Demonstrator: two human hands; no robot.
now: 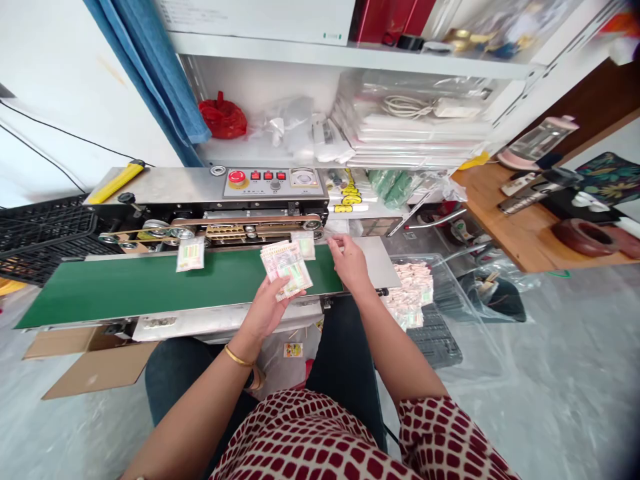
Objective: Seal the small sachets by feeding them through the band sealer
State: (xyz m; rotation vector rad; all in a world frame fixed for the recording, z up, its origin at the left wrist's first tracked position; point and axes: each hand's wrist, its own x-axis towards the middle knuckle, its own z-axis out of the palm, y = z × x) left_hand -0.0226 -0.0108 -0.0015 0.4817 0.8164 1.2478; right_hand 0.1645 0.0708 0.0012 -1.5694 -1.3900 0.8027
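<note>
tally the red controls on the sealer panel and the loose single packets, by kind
round red stop button: 1
square red switches: 3
loose packet on the green belt: 1
loose packet by the right hand: 1
total: 6

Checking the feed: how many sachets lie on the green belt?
2, along the green conveyor belt's far edge: one printed sachet left of the left hand, another by the right hand. More may be hidden.
</note>
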